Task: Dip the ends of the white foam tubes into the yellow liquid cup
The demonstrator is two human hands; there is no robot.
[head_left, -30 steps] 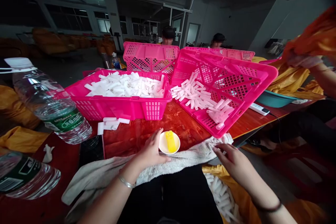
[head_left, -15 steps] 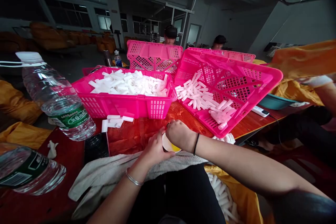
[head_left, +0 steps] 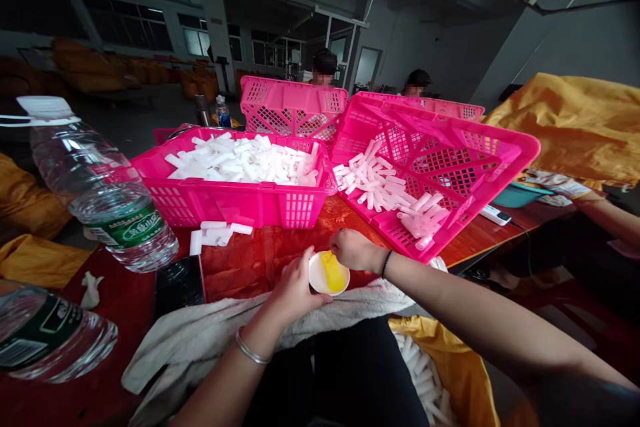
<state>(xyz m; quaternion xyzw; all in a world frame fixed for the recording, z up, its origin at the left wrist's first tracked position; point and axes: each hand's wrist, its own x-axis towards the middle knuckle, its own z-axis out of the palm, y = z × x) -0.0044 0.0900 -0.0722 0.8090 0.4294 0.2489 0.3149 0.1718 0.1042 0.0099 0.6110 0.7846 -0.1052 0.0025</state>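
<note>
Fingers of the left hand (head_left: 295,288) curve around the left side of a small white bowl (head_left: 315,272), grasping it, thumb by its near rim. Inside, a yellow piece (head_left: 334,275) lies beneath the curled fingertips of the right hand (head_left: 351,250); whether they pinch it, I cannot tell. White tubes (head_left: 216,235) lie beyond the left fingers.

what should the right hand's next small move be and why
Probably a gentle pinch at the upper end of the yellow piece: the right hand's fingers are right by that end, and the left hand cups the white dish, which should steady it. Whether the fingers grip the piece now can't be told.
</note>
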